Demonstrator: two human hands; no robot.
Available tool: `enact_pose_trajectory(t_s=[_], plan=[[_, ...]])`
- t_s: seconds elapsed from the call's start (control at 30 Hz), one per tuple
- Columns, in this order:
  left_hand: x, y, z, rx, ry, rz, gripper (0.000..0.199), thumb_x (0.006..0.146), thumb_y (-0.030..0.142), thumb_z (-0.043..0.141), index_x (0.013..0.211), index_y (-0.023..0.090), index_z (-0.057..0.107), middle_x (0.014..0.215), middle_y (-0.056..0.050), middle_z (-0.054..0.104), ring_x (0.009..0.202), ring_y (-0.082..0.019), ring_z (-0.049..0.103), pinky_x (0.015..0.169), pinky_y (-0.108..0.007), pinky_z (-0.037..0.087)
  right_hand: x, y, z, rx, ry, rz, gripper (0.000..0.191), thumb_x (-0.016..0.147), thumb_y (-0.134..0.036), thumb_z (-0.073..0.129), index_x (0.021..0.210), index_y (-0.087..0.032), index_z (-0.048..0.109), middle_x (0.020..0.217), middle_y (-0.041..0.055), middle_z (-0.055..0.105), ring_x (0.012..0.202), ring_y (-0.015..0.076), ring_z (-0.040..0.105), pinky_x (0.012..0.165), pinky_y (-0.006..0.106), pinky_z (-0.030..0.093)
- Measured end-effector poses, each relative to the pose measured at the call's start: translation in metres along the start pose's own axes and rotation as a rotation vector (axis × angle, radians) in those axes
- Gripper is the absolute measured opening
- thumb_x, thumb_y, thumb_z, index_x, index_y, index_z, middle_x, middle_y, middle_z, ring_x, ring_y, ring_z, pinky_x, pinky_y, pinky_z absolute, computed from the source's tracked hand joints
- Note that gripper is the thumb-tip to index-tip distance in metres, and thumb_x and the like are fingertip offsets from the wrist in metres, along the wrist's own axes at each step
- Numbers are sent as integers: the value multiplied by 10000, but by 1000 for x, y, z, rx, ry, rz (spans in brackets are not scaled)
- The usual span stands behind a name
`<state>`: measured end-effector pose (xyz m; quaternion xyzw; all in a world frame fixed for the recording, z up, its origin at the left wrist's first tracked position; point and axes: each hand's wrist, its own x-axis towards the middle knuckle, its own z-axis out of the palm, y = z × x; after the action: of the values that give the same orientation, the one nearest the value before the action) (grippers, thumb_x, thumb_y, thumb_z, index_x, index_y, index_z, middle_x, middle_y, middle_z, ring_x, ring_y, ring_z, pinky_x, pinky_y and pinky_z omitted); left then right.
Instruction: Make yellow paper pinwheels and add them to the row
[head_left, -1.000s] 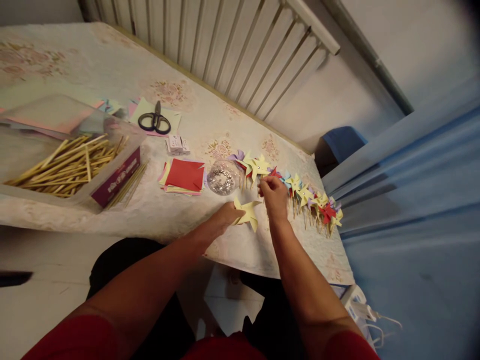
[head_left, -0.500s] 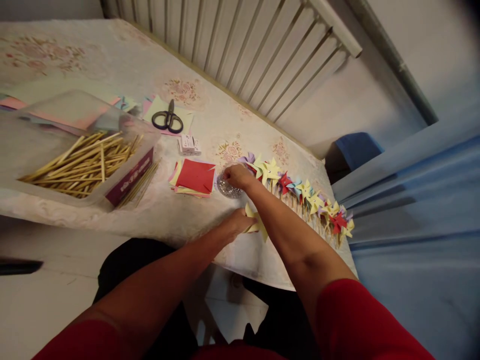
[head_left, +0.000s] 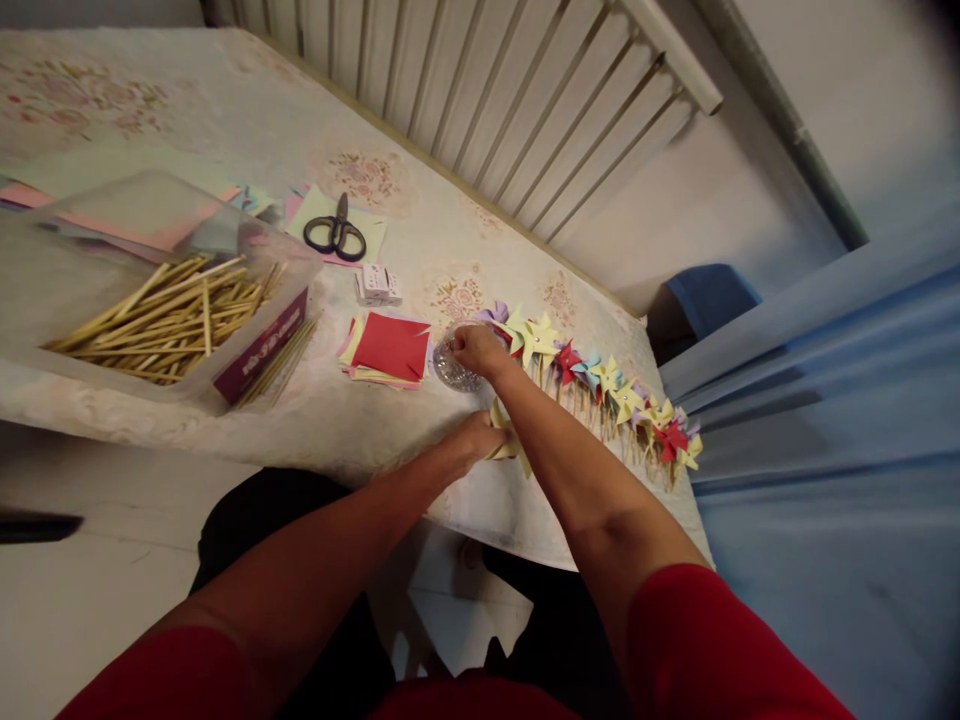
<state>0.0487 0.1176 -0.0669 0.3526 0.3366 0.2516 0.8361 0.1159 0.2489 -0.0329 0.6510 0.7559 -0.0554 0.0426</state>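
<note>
My left hand (head_left: 480,437) is closed on a folded pale yellow paper piece (head_left: 504,428) near the table's front edge, partly hidden behind my right forearm. Over a small clear dish (head_left: 452,368) of shiny bits, my right hand (head_left: 478,350) has its fingers pinched together; what they hold, if anything, is too small to make out. A stack of cut paper squares, red on top (head_left: 391,346), lies just left of the dish. To the right runs a row of finished paper pinwheels (head_left: 611,385) on sticks, in yellow, red, blue and purple.
A clear plastic box (head_left: 176,385) of wooden sticks (head_left: 169,320) stands at the left, with thin sticks beside it. Scissors (head_left: 337,235) lie on paper behind small white boxes (head_left: 377,285). A blue curtain (head_left: 825,450) hangs at the right.
The view has shifted slightly. My right hand stays over the dish, its fingers still pinched, and my left hand keeps hold of the yellow paper, now turned a little.
</note>
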Motion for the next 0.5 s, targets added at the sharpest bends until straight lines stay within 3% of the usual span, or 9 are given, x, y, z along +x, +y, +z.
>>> enact_pose_trajectory(t_s=[0.17, 0.27, 0.4, 0.5], plan=[[-1, 2, -1, -25, -21, -52, 157, 790, 12, 603, 869, 128, 676, 709, -11, 683, 611, -119, 611, 715, -276, 521, -18, 5, -14, 235, 179, 88, 159, 699, -57, 534, 694, -158, 656, 676, 3, 634, 606, 126, 490, 609, 238, 347], [3, -1, -5, -23, -13, -44, 179, 787, 7, 587, 902, 107, 682, 723, -21, 692, 619, -118, 619, 702, -263, 516, -44, 12, -27, 414, 299, 115, 116, 683, -94, 524, 634, -179, 587, 610, -28, 566, 589, 118, 477, 598, 233, 347], [11, -6, -11, 28, -22, -2, 214, 758, 20, 605, 942, 73, 700, 693, -33, 693, 614, -127, 615, 658, -246, 496, -107, 32, -37, 628, 442, 223, 80, 694, -201, 578, 621, -198, 545, 600, -37, 560, 600, 123, 498, 599, 231, 367], [15, -8, -13, 46, -29, 39, 226, 734, 45, 616, 937, 75, 712, 719, -44, 710, 625, -136, 625, 650, -244, 496, -168, 52, -24, 721, 457, 355, 125, 703, -287, 622, 638, -206, 551, 586, -33, 570, 578, 132, 503, 578, 240, 376]])
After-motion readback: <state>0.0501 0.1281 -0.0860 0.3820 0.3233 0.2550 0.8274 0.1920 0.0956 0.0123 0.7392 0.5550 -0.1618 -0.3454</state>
